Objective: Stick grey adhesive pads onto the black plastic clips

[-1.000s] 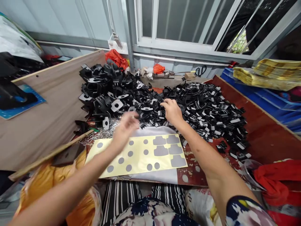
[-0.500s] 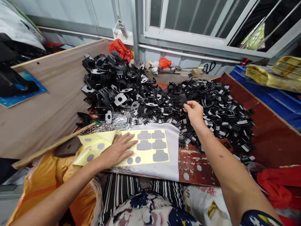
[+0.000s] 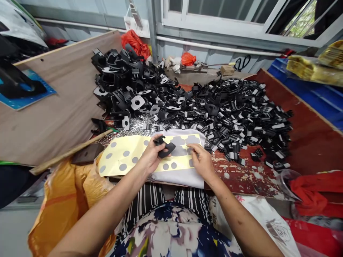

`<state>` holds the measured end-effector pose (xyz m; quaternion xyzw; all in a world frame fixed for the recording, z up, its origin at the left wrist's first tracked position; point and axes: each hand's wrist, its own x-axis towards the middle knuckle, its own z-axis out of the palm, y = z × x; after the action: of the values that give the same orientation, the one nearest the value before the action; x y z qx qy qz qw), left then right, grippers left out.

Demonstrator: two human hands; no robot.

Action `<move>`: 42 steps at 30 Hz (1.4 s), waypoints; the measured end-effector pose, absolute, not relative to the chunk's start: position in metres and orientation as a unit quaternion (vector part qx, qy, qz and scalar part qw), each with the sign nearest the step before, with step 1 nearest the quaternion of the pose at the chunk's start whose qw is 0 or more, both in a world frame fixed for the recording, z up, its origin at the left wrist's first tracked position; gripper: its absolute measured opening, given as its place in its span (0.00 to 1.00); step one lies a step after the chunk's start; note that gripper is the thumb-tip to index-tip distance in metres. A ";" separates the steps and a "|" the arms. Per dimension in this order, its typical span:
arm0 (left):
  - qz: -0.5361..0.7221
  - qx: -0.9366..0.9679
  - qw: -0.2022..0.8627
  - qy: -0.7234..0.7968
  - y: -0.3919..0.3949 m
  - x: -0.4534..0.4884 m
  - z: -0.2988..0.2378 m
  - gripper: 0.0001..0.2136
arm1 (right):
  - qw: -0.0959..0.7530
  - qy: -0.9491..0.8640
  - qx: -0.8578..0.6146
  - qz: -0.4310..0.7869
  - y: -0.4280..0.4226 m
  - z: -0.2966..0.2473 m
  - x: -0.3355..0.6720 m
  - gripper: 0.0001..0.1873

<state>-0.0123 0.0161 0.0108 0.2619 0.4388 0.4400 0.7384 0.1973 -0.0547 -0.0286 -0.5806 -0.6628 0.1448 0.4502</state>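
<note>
In my left hand [image 3: 151,157] is a black plastic hair-claw piece [image 3: 166,147], gripped between thumb and fingers above the sheet. The yellow backing sheet [image 3: 139,146] bears grey round stickers on its left part and larger grey shaped stickers [image 3: 178,141] on its right. My right hand [image 3: 202,160] reaches down to the sheet's right part, thumb and index finger close together over a grey sticker. Whether a sticker is pinched there cannot be made out. Beneath the sheet lies a pale grey cloth [image 3: 184,178].
Large heaps of black claw pieces [image 3: 230,103] fill the back of the red worktop [image 3: 238,175]. Loose metal springs [image 3: 134,126] lie behind the sheet. A wooden stick [image 3: 72,151] slants at the left. Black-handled scissors [image 3: 242,62] rest by the wall; a clear plastic cup [image 3: 288,182] stands right.
My right hand has come back from the heap to the sheet. My left hand has lifted off the sheet and now holds a black claw piece. The sheet's left end lies flatter.
</note>
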 end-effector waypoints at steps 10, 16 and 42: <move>0.388 0.224 0.770 0.454 0.021 -0.006 -0.016 0.26 | 0.361 -0.628 -0.536 0.435 -0.055 -0.029 0.220 0.13; 0.408 0.219 0.772 0.436 0.023 -0.011 -0.013 0.28 | 0.427 -0.598 -0.444 0.513 -0.070 -0.006 0.228 0.10; 0.378 0.207 0.862 0.267 -0.027 -0.002 0.021 0.21 | 0.583 -0.522 -0.559 0.274 -0.071 -0.002 0.165 0.04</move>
<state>-0.0024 -0.0271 0.0215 0.2069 0.2672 0.3782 0.8618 0.1647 -0.0713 -0.0024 -0.5593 -0.5221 0.2741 0.5827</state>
